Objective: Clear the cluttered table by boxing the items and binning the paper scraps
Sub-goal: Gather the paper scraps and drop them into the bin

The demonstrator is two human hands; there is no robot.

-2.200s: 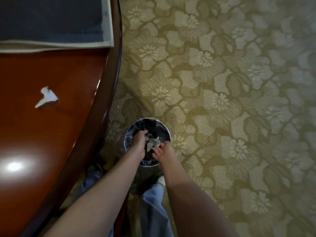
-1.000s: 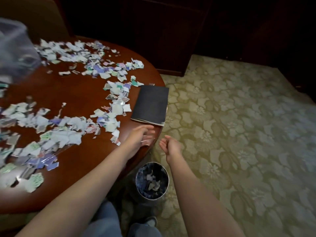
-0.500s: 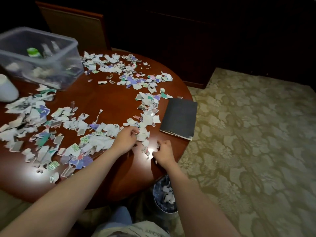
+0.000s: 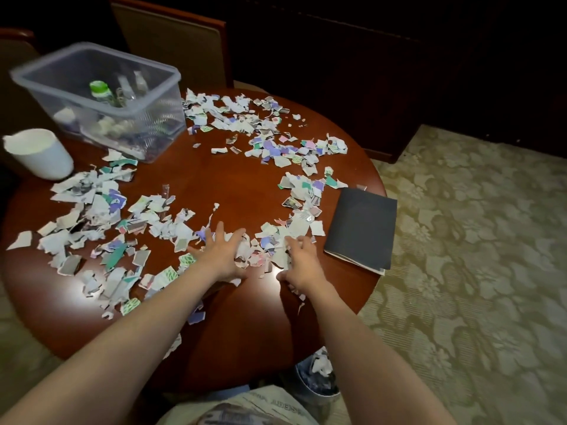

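**Both hands down among the scraps**

Your left hand (image 4: 221, 253) lies flat on the torn white and coloured paper scraps (image 4: 92, 210), fingers spread wide and gripping nothing. Your right hand (image 4: 302, 259) is just beside it, fingers bent down into the same pile. I cannot tell whether it has pinched any pieces.

The scraps are strewn in a loose ring across the round red-brown wooden table (image 4: 233, 179). At the far left stands the clear plastic storage box (image 4: 153, 124) with a green-capped bottle (image 4: 99, 88) inside and a white cup (image 4: 40, 154) near it. A dark grey notebook (image 4: 362, 228) lies at the table's right edge. The small round bin (image 4: 319, 392), holding scraps, stands on the floor by the table's near edge.
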